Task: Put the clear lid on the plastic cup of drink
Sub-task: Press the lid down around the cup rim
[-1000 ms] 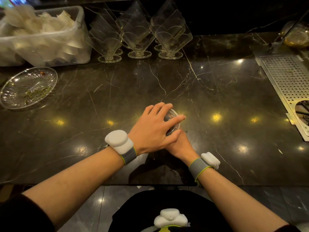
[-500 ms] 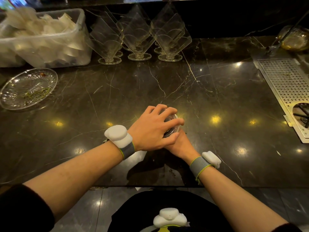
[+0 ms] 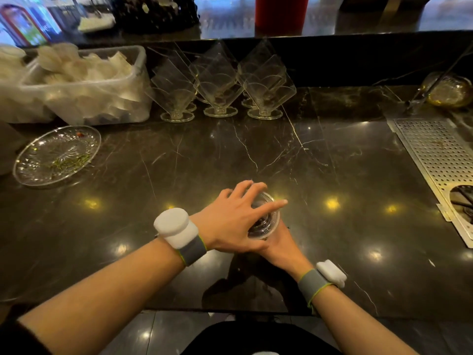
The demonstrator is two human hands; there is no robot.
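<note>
A clear lid (image 3: 266, 221) sits on top of the plastic cup of dark drink, which stands near the front middle of the black marble counter (image 3: 230, 160). My left hand (image 3: 230, 221) lies flat over the lid, fingers spread, palm pressing down on it. My right hand (image 3: 279, 244) wraps around the cup's side from below and behind, mostly hidden under the left hand. The cup's body is almost fully covered by both hands; only the lid's right part and rim show.
A cut-glass plate (image 3: 57, 155) lies at the left. A plastic tub of white items (image 3: 87, 80) stands at the back left. Several clear stemmed holders (image 3: 220, 80) line the back. A perforated metal drain tray (image 3: 440, 160) runs along the right.
My left hand's fingers have lifted and spread a little over the lid. Both hands and the cup stay in the same place; the view has tilted up slightly.
</note>
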